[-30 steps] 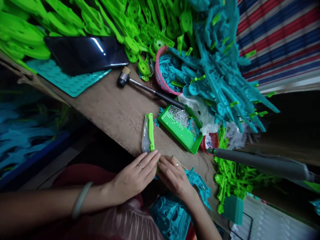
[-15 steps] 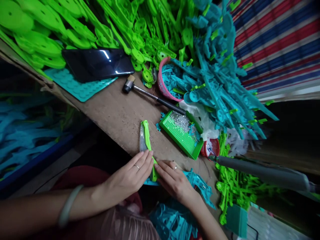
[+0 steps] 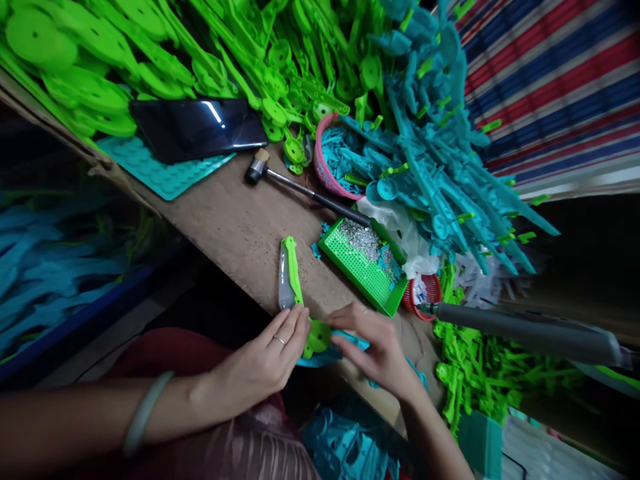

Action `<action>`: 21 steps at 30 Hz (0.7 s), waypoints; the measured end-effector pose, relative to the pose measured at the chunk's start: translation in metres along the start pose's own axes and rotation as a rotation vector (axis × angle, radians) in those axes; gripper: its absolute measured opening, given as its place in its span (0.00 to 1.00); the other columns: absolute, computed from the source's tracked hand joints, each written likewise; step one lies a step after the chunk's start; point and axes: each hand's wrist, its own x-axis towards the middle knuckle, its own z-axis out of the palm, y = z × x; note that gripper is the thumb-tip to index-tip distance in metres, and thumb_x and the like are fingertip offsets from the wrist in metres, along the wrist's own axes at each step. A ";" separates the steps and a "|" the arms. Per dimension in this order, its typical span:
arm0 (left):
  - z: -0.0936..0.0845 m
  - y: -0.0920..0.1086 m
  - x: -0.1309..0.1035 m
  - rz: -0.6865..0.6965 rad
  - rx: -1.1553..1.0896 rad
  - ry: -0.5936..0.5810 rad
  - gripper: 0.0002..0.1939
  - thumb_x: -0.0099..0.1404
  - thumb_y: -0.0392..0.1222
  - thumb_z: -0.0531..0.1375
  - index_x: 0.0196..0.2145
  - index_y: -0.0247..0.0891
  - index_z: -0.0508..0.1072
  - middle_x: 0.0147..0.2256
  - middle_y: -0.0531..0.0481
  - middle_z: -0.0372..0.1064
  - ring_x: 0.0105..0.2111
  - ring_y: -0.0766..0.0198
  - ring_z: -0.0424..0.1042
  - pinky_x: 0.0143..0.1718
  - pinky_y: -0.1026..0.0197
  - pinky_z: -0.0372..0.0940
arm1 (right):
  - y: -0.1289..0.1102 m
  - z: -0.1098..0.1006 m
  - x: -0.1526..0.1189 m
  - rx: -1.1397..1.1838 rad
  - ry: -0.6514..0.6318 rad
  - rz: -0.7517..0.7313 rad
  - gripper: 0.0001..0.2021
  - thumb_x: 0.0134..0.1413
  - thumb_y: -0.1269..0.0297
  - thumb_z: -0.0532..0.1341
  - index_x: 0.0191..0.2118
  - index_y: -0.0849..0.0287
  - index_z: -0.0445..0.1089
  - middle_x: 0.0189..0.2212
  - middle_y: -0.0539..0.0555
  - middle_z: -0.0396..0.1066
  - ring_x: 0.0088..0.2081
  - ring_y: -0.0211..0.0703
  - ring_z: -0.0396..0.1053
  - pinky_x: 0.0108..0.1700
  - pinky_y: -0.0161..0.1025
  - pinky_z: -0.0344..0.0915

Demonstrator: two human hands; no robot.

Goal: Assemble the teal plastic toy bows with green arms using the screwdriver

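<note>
From the head camera, the long green part (image 3: 294, 270) lies by the front edge of the table (image 3: 225, 230), with a clear piece (image 3: 286, 287) at its far end. The left hand (image 3: 277, 350) holds it, fingers close together and bent over it; the thumb is hidden. The right hand (image 3: 373, 337) is half open, with a gap between thumb and fingers, near the part's round end. It is blurry, so I cannot tell if it touches.

If the left hand lets go, the part might slide off, because the edge is so near. A hard push on 1 end could tip up the other. The hammer (image 3: 310, 193) rests its handle on the green tray (image 3: 350, 270), so a bump there might spill the tiny silver bits (image 3: 357, 237).
</note>
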 end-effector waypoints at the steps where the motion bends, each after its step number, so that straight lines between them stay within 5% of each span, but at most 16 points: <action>1: -0.001 0.001 0.001 0.010 0.018 -0.008 0.26 0.67 0.33 0.50 0.59 0.16 0.69 0.59 0.29 0.69 0.58 0.45 0.71 0.60 0.49 0.67 | -0.009 -0.007 0.014 0.132 0.132 0.009 0.12 0.67 0.58 0.60 0.32 0.58 0.70 0.26 0.53 0.73 0.30 0.40 0.74 0.34 0.40 0.76; 4: -0.003 0.003 0.002 0.015 0.056 -0.026 0.27 0.67 0.35 0.50 0.59 0.15 0.68 0.58 0.28 0.70 0.58 0.42 0.71 0.59 0.48 0.68 | -0.036 -0.016 0.065 0.422 0.456 -0.023 0.28 0.69 0.45 0.51 0.19 0.55 0.52 0.13 0.42 0.50 0.15 0.30 0.54 0.19 0.31 0.61; 8: -0.001 0.004 0.002 0.026 0.066 -0.028 0.28 0.66 0.36 0.51 0.58 0.14 0.69 0.57 0.26 0.70 0.57 0.42 0.72 0.59 0.48 0.68 | -0.029 0.019 0.141 0.480 0.348 0.015 0.40 0.65 0.40 0.29 0.20 0.61 0.62 0.18 0.44 0.59 0.19 0.24 0.66 0.22 0.26 0.58; 11: 0.000 0.003 0.001 0.042 0.082 -0.010 0.29 0.65 0.36 0.51 0.59 0.15 0.69 0.58 0.28 0.70 0.57 0.42 0.72 0.61 0.46 0.66 | 0.009 0.062 0.181 0.704 0.270 -0.051 0.32 0.59 0.33 0.54 0.15 0.52 0.52 0.11 0.44 0.51 0.14 0.33 0.53 0.13 0.32 0.54; 14: 0.001 0.002 0.001 0.024 0.098 0.001 0.29 0.64 0.36 0.50 0.59 0.17 0.70 0.58 0.30 0.70 0.59 0.43 0.71 0.62 0.46 0.64 | 0.034 0.078 0.192 0.825 0.207 -0.044 0.31 0.62 0.38 0.55 0.15 0.52 0.50 0.11 0.43 0.45 0.14 0.33 0.45 0.14 0.36 0.49; 21: 0.002 0.001 0.000 0.043 0.051 0.005 0.27 0.64 0.36 0.50 0.57 0.19 0.72 0.56 0.30 0.72 0.56 0.43 0.72 0.62 0.44 0.63 | 0.024 0.076 0.157 0.655 0.190 -0.152 0.30 0.69 0.44 0.48 0.17 0.54 0.49 0.13 0.44 0.46 0.17 0.32 0.46 0.20 0.35 0.47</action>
